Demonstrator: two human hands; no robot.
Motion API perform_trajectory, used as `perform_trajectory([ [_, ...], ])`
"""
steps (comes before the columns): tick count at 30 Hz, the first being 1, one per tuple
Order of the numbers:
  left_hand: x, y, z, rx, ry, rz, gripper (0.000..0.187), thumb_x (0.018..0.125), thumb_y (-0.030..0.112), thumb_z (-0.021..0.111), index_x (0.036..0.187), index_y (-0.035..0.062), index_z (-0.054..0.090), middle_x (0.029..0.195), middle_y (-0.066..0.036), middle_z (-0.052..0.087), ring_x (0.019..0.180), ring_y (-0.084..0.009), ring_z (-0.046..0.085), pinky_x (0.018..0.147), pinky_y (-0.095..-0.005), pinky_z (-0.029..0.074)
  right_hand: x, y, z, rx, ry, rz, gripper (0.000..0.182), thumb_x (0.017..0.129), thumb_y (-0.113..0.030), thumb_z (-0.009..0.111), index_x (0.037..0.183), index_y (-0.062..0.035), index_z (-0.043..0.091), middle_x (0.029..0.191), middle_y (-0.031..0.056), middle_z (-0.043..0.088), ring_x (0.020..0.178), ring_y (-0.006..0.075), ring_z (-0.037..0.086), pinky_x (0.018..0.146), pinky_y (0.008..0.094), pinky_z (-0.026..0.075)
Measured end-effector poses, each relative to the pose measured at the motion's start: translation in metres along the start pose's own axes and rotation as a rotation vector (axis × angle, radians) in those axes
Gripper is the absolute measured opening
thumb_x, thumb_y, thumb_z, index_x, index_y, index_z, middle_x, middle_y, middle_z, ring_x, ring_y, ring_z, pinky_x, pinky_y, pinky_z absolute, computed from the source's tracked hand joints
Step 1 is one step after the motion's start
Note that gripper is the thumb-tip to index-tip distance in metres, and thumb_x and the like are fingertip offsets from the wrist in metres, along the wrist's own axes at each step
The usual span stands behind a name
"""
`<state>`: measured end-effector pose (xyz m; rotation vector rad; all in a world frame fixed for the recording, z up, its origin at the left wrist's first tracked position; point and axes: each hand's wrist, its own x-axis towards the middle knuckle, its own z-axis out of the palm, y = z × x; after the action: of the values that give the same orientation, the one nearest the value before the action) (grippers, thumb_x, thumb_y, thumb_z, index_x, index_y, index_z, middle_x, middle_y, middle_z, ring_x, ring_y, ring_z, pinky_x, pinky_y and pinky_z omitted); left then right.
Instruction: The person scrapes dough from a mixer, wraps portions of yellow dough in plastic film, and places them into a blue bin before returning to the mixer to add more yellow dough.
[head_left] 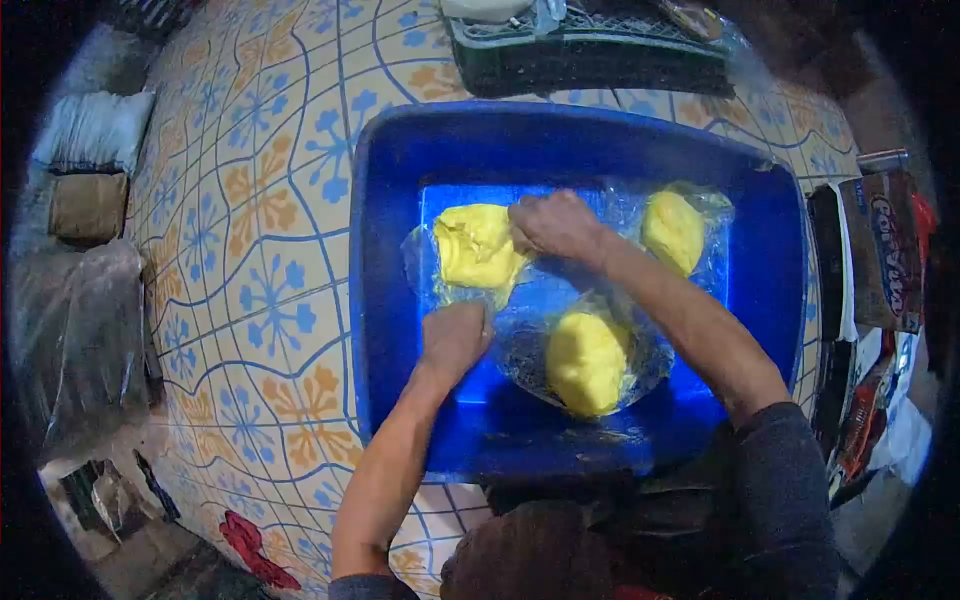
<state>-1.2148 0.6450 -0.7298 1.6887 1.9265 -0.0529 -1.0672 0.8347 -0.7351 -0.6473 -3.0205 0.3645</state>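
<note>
A yellow dough-like lump [478,250] lies on clear plastic film at the left inside a blue plastic tub [372,300]. My right hand [562,226] is closed at the lump's right edge; its fingertips are partly hidden. Just below the lump, my left hand [455,338] makes a fist beside the edge of the film [470,295]. What either hand grips does not show clearly. Two more yellow lumps rest on film in the tub: one [587,365] below my right forearm and another [674,232] toward the right wall.
Behind the tub stands a dark green crate [590,62] with things on top. Patterned tiles [270,290] cover the floor. At the right is a printed cardboard box [888,250]; at the left, a brown box [88,207] and a grey plastic-covered bundle [80,340]. A red cloth [255,548] lies at lower left.
</note>
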Motion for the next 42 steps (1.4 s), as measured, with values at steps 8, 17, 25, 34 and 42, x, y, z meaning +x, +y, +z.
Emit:
perform_trajectory([
  [8, -0.004, -0.015, -0.008, 0.136, -0.028, 0.081, 0.018, 0.075, 0.024, 0.070, 0.083, 0.0081, 0.068, 0.082, -0.016, 0.066, 0.080, -0.0344, 0.065, 0.068, -0.0463, 0.051, -0.041, 0.060, 0.010, 0.035, -0.123, 0.578, 0.036, 0.083, -0.031, 0.051, 0.092, -0.0004, 0.068, 0.089, 0.0215, 0.067, 0.083, 0.0395, 0.065, 0.075, 0.0467, 0.053],
  [17, -0.002, -0.019, -0.009, 0.424, 0.085, -0.131, 0.013, 0.076, 0.011, 0.061, 0.070, 0.0110, 0.072, 0.075, -0.012, 0.070, 0.073, -0.0273, 0.070, 0.062, -0.0389, 0.055, -0.063, 0.057, -0.012, -0.145, -0.372, 0.580, 0.025, 0.077, -0.019, 0.054, 0.085, -0.0059, 0.073, 0.091, 0.0185, 0.070, 0.089, 0.0331, 0.068, 0.075, 0.0432, 0.054],
  [25, -0.014, 0.012, -0.022, 0.141, 0.252, 0.030, 0.050, 0.064, 0.014, 0.077, 0.105, 0.0070, 0.049, 0.104, -0.015, 0.055, 0.080, -0.0340, 0.064, 0.062, -0.0450, 0.054, -0.036, 0.020, -0.033, -0.033, -0.086, 0.104, 0.050, 0.081, -0.017, 0.055, 0.130, -0.0079, 0.047, 0.107, 0.0156, 0.064, 0.105, 0.0328, 0.059, 0.099, 0.0499, 0.038],
  [34, 0.012, -0.009, 0.008, 0.191, 0.291, 0.204, 0.008, 0.076, 0.013, 0.064, 0.077, 0.0070, 0.059, 0.078, -0.012, 0.061, 0.070, -0.0310, 0.064, 0.055, -0.0435, 0.052, -0.017, 0.042, -0.013, 0.044, -0.070, 0.309, 0.025, 0.084, -0.020, 0.050, 0.081, -0.0020, 0.068, 0.079, 0.0237, 0.066, 0.078, 0.0402, 0.066, 0.072, 0.0486, 0.054],
  [42, 0.015, -0.029, -0.001, 0.231, 0.345, 0.316, 0.003, 0.075, 0.011, 0.061, 0.073, 0.0090, 0.062, 0.078, -0.009, 0.062, 0.068, -0.0269, 0.065, 0.056, -0.0380, 0.053, -0.024, 0.081, 0.022, -0.149, 0.048, 0.403, 0.026, 0.085, -0.021, 0.049, 0.079, -0.0049, 0.069, 0.077, 0.0178, 0.068, 0.073, 0.0328, 0.068, 0.067, 0.0445, 0.055],
])
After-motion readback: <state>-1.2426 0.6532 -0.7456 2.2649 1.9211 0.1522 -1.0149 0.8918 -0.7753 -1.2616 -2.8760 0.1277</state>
